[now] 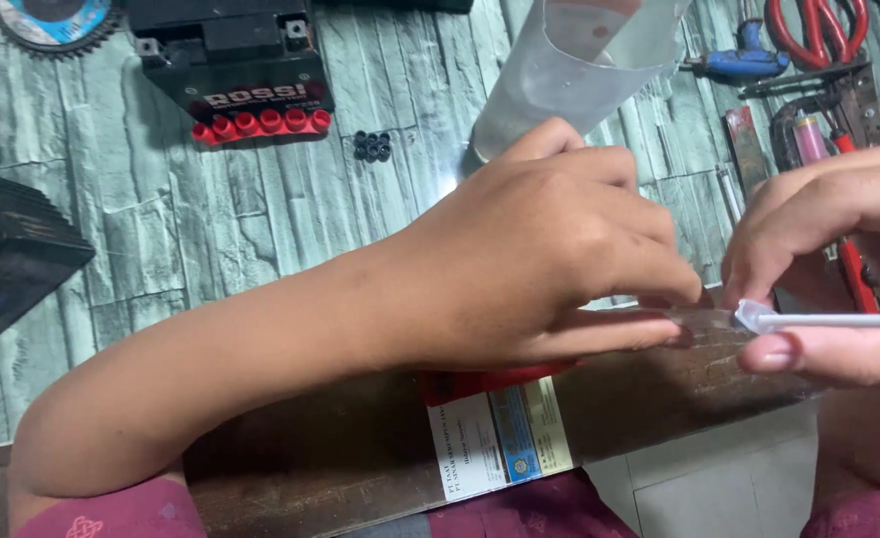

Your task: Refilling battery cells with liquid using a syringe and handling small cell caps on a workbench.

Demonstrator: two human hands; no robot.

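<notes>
Maroon cloth (549, 508) is seen nearest, at 6 o'clock, and beside it a pale tiled floor (719, 488). Above that, the dark wooden edge of the table (320, 448) is crossed by a printed card (500, 438), which partly overhangs it. Further away the table is covered with a sheet (191, 219) printed like grey-green stone.

At 3 o'clock a thin clear tube (704, 319) is pinched by the fingertips of the left hand (549, 259), which is closed around it. A white nozzle tip on a thin white stick (838, 321) is held between thumb and fingers of the right hand (828, 239) and is pressed to the end of the tube. The two hands are brought together, nearly touching. Something red (490, 381) is seen under the left palm; what it is cannot be told.

At 11 o'clock a black battery with a strip of red caps (241, 70) is placed, and small black rings (372, 145) lie near it. At 12 o'clock a clear plastic container (579, 60) is cut off by the frame. At 1 o'clock a blue tool (744, 62) and red-handled scissors (818, 25) are found, only partly visible.
</notes>
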